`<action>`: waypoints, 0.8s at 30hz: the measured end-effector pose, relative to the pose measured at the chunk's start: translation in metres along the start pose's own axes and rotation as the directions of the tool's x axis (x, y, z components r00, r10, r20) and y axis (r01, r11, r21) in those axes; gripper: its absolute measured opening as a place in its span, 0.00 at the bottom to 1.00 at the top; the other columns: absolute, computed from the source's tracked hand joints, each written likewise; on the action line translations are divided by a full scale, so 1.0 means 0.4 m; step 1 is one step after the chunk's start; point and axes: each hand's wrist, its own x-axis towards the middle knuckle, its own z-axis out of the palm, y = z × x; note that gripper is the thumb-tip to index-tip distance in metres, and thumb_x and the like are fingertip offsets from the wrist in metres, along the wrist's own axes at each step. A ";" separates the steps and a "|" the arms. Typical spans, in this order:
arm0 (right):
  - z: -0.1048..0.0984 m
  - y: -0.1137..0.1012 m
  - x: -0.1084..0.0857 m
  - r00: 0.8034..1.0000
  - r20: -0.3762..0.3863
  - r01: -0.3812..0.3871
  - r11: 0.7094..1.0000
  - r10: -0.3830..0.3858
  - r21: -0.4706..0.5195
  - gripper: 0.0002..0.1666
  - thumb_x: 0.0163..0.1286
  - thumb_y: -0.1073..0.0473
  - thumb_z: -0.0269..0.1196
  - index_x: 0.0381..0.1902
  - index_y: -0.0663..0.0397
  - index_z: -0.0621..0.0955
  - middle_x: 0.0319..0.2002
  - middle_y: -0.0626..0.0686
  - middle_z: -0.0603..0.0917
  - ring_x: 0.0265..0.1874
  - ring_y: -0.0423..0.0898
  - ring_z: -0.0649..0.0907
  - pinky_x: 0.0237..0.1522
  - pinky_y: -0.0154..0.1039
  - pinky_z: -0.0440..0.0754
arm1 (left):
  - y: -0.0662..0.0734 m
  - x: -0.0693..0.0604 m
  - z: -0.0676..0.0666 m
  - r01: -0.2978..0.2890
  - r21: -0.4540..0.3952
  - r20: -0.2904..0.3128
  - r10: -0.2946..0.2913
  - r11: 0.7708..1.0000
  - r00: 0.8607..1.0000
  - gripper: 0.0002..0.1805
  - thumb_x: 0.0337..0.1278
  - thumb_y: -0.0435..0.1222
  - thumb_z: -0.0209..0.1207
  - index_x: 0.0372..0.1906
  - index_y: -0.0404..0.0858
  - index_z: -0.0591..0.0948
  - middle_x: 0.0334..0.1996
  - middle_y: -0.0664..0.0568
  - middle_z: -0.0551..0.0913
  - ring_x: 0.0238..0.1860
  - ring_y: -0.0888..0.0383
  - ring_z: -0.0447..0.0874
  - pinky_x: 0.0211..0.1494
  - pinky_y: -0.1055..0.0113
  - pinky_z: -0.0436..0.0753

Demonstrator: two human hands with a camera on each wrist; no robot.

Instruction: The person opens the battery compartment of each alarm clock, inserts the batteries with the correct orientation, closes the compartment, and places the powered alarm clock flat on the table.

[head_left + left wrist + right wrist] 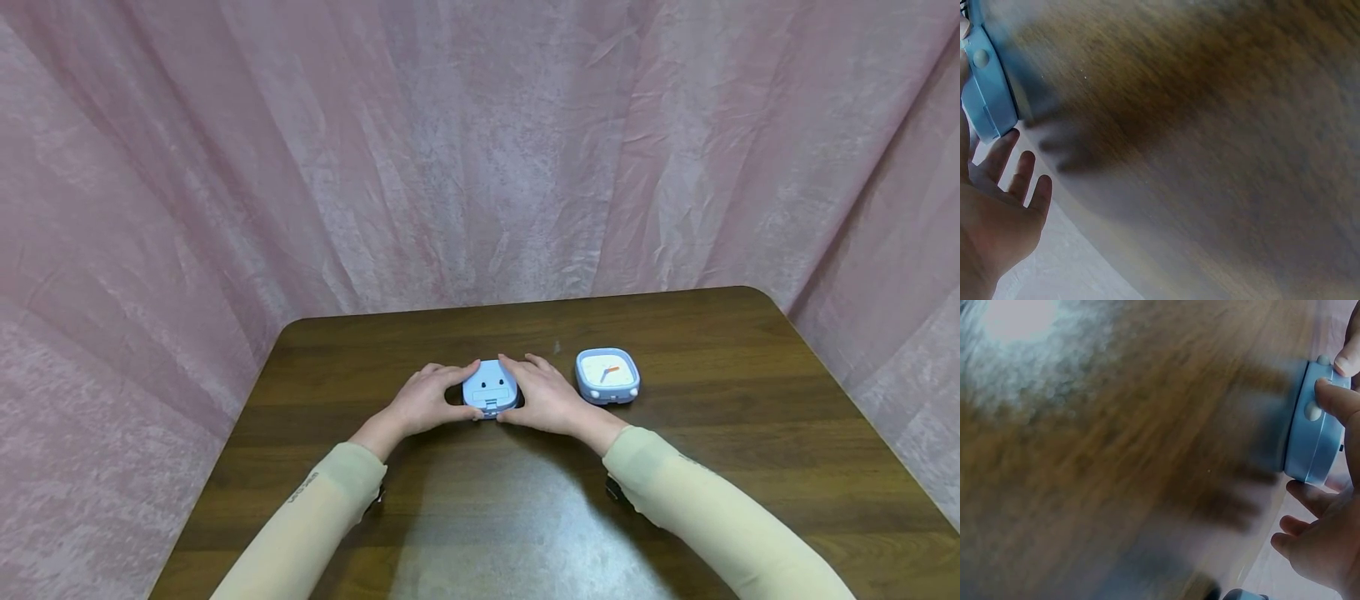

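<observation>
A light blue alarm clock [490, 388] lies on the wooden table with its back upward, showing two small dark knobs and a battery cover. My left hand [427, 400] grips its left side between thumb and index finger. On the opposite side my right hand [549, 400] holds it the same way. In the left wrist view the blue casing [988, 87] has a pale round foot, and the outer fingers are spread off it. Two pale feet show on the clock [1313, 434] in the right wrist view, with the right thumb near them.
A second blue alarm clock [608, 375], dial upward with an orange hand, lies just right of my right hand. The wooden table [720, 383] has rounded far corners. Pink curtains [480, 150] hang behind it and at both sides.
</observation>
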 end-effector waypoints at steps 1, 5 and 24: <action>0.000 0.000 0.000 1.000 0.001 0.000 1.000 0.000 -0.001 0.60 0.63 0.34 0.71 0.83 0.47 0.56 0.76 0.52 0.66 0.78 0.60 0.56 0.74 0.59 0.55 | 0.000 0.000 0.000 0.001 0.002 0.000 -0.001 1.000 1.000 0.53 0.51 0.72 0.61 0.81 0.59 0.59 0.74 0.56 0.69 0.71 0.46 0.65 0.69 0.42 0.65; 0.000 0.000 -0.002 1.000 0.005 -0.004 1.000 0.004 -0.004 0.59 0.64 0.34 0.71 0.83 0.47 0.56 0.76 0.52 0.67 0.78 0.60 0.56 0.74 0.59 0.55 | 0.002 0.000 0.000 0.004 0.013 0.002 -0.004 1.000 1.000 0.53 0.52 0.72 0.61 0.81 0.60 0.58 0.74 0.56 0.69 0.71 0.47 0.65 0.69 0.42 0.65; -0.012 0.005 0.001 1.000 0.004 0.016 1.000 -0.016 0.023 0.56 0.64 0.34 0.71 0.81 0.49 0.61 0.75 0.52 0.69 0.76 0.61 0.58 0.72 0.62 0.57 | 0.008 -0.004 -0.004 0.010 0.010 0.005 -0.010 1.000 1.000 0.51 0.54 0.70 0.62 0.81 0.61 0.58 0.74 0.57 0.68 0.71 0.47 0.63 0.69 0.42 0.65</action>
